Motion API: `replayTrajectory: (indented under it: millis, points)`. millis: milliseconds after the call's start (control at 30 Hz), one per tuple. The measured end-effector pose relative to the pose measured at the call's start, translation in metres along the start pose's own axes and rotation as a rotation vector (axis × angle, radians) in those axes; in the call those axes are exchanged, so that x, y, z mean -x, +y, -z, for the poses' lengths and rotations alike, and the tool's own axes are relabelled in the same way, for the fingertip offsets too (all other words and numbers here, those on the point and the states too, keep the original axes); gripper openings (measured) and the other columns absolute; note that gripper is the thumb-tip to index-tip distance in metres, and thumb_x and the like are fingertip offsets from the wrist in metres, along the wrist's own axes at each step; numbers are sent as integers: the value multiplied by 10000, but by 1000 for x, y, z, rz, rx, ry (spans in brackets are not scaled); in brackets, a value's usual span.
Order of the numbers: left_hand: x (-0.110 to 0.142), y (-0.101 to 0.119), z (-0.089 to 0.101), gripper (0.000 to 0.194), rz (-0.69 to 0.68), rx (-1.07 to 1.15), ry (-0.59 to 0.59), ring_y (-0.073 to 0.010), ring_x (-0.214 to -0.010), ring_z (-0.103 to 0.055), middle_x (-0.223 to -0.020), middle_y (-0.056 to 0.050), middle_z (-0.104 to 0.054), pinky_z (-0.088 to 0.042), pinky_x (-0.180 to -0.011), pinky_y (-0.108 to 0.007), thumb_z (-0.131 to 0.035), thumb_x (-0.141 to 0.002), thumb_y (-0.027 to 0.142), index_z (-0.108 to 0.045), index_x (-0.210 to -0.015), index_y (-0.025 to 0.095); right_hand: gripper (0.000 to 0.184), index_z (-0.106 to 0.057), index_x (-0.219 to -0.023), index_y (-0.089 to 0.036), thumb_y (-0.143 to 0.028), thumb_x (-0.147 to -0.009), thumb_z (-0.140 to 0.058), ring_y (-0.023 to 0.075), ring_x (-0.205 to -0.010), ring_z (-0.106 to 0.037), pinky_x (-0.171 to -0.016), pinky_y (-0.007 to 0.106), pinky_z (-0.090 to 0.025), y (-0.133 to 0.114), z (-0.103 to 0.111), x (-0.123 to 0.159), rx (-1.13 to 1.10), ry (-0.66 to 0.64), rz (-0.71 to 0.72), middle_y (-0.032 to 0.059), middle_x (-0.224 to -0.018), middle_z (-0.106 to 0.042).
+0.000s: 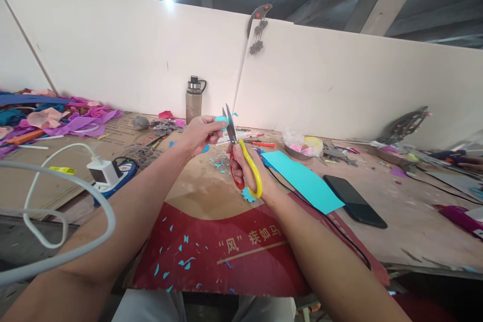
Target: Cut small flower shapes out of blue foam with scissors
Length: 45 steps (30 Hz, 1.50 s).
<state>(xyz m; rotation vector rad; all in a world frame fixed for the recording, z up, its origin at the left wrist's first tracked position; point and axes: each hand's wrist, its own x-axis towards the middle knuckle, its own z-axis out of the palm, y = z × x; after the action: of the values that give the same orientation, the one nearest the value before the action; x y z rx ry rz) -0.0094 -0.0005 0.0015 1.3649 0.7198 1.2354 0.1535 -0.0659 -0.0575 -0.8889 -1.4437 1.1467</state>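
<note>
My left hand [204, 134] pinches a small turquoise paper piece [222, 121] between thumb and fingers, above the middle of the table. In my right hand [245, 166] is a pair of scissors [256, 176] with one yellow and one red handle loop. Their blades point up, slightly parted, at the right edge of the paper piece. A thin turquoise sliver [235, 114] shows beside the blade tips. Below my right hand lies a scalloped turquoise cut-out [248, 194], partly hidden by the scissors. To the right rests a turquoise paper sheet [302, 178].
Paper scraps dot the red cardboard [264, 266] before me. A black phone [354, 201] and dark cable are at right; a plastic-wrapped bowl [302, 147] and bottle [193, 100] stand behind. Left are a white charger [103, 171], white cable and colourful paper pile [53, 115].
</note>
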Motion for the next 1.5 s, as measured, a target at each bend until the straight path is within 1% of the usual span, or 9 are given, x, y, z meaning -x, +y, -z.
replayTrajectory:
  millis: [133,367,533,733,833,967,1100,1300,1500]
  points:
    - [0,1,0,362,-8,0,29,-23,-435,-404,-538,4,-559,-272,-446,-179,-897,-741,209,-586,-572,134,748,-474,-931,-265,-969,-765,-665,68,-427,-273,-347,215,-277,2,0,-1,7,-1,-5,-113,-608,-358]
    - [0,1,0,354,-7,44,40,-21,-434,-389,-538,5,-557,-252,-438,-174,-896,-727,211,-583,-579,137,748,-484,-938,-266,-973,-767,-658,69,-423,-276,-335,217,-286,2,1,-1,20,-4,-6,-111,-609,-359]
    - [-2,-1,4,391,-25,39,27,-23,-445,-382,-534,15,-539,-237,-439,-172,-932,-708,257,-577,-585,148,758,-495,-953,-263,-983,-768,-641,72,-423,-297,-332,224,-316,3,2,-1,36,-8,-9,-109,-615,-375]
    - [0,-1,2,410,-18,-10,-1,-19,-451,-357,-538,10,-548,-237,-454,-183,-939,-721,266,-576,-573,148,735,-488,-977,-264,-974,-820,-591,95,-426,-369,-351,242,-359,6,2,-2,71,-19,38,-104,-606,-388]
    - [0,1,1,416,-19,-20,-13,-20,-448,-356,-536,11,-544,-240,-460,-191,-935,-724,265,-569,-562,149,725,-470,-950,-266,-967,-823,-602,89,-436,-361,-365,240,-363,3,2,-1,68,-32,71,-103,-618,-383]
    - [0,1,2,422,-25,-33,-18,-20,-443,-351,-531,12,-537,-233,-463,-199,-941,-705,284,-572,-553,148,751,-469,-936,-267,-991,-790,-605,86,-425,-341,-357,238,-346,0,1,0,68,-38,49,-107,-613,-369]
    - [-1,1,4,423,-33,-35,-8,-22,-441,-350,-523,12,-528,-219,-456,-205,-941,-683,296,-569,-543,151,733,-493,-965,-268,-980,-816,-589,91,-425,-329,-343,238,-346,1,2,0,73,-41,47,-104,-623,-376]
    - [-1,1,4,417,-24,-31,10,-23,-445,-340,-508,22,-498,-229,-464,-203,-912,-714,254,-549,-534,156,690,-497,-967,-271,-944,-849,-599,87,-426,-313,-341,235,-344,3,4,0,56,-58,37,-101,-636,-370]
    - [-3,1,6,419,-29,-25,16,-23,-453,-336,-521,25,-492,-229,-460,-190,-898,-741,239,-533,-549,165,683,-500,-942,-270,-939,-852,-603,87,-411,-325,-339,233,-316,2,5,1,101,-41,78,-99,-618,-380]
